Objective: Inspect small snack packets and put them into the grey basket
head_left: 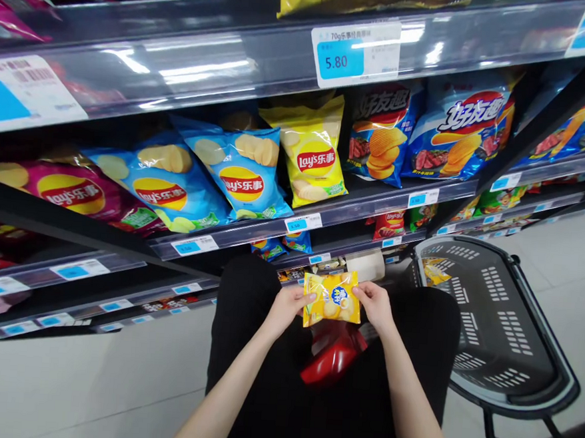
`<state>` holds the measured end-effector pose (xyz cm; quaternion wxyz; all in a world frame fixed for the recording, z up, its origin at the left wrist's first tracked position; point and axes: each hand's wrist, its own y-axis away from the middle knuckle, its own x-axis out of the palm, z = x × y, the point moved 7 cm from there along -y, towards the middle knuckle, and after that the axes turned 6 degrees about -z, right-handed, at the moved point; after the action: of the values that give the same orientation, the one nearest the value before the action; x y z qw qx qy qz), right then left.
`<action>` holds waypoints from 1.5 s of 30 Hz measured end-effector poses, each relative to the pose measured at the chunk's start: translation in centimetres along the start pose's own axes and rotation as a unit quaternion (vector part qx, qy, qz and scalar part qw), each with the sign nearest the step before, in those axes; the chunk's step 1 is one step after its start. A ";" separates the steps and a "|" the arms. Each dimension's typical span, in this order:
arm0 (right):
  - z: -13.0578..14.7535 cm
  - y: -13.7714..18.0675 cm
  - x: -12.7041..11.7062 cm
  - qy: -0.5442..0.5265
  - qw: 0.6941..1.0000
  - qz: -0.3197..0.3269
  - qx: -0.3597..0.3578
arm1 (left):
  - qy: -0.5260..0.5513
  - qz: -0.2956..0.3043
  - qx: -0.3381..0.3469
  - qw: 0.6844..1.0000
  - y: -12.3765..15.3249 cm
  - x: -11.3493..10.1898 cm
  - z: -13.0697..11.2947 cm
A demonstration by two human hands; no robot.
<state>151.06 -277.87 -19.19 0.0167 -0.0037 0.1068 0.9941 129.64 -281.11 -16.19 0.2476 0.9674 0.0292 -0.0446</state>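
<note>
A small yellow snack bag with a blue logo is stretched between my two hands, over my lap. My left hand pinches its left edge between thumb and fingers. At the opposite edge, my right hand pinches it the same way. The printed front faces up toward me. Below the bag, a shiny red item rests between my legs; its kind cannot be made out.
Shelves ahead hold blue chip bags, a yellow chip bag and a magenta chip bag. On the floor at right stands a dark shopping basket with a yellow packet at its far end.
</note>
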 end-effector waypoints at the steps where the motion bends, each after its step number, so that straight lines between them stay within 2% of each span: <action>1: 0.0 0.1 0.1 0.001 1.000 0.002 0.001 | -0.008 0.003 0.003 1.000 0.0 -0.1 -0.1; 5: 0.2 0.4 0.4 0.004 1.000 0.015 0.003 | -0.055 0.004 0.027 0.998 0.1 -1.0 -1.1; 9: 0.3 0.7 0.9 0.008 1.000 0.030 -0.002 | -0.109 -0.023 0.067 0.992 0.2 -2.2 -1.9; 13: 0.2 1.1 1.5 -0.004 0.999 0.044 0.005 | -0.122 -0.023 0.065 0.990 0.2 -2.7 -1.3; 17: 1.0 1.3 1.6 -0.022 0.998 0.053 -0.012 | -0.084 0.010 0.024 0.996 0.2 -2.5 -0.2; 21: 2.3 1.4 1.1 -0.032 0.997 0.050 -0.039 | -0.009 0.021 0.021 1.000 0.2 -2.5 -0.4; 26: 2.6 1.4 1.2 -0.024 0.998 0.032 -0.049 | 0.016 -0.040 0.031 0.999 -0.2 -3.1 -0.3; 32: 0.0 1.1 2.0 -0.044 0.999 -0.018 0.009 | 0.039 -0.087 0.049 0.994 -0.5 -2.5 -0.1; 37: -0.8 0.7 2.5 -0.070 0.996 0.021 0.047 | 0.054 -0.086 0.039 0.994 -0.7 -1.7 0.2; 42: -0.1 0.8 2.4 -0.078 0.994 0.048 0.051 | 0.047 -0.036 -0.001 0.998 -0.7 -0.9 0.9; 45: 0.2 0.7 2.4 -0.068 0.995 0.052 0.046 | 0.038 -0.042 -0.002 0.998 -0.8 -1.2 1.1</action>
<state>148.65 -278.45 -18.91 -0.0279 0.0701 0.1507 0.9857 128.34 -280.94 -17.43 0.2463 0.9658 0.0796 -0.0180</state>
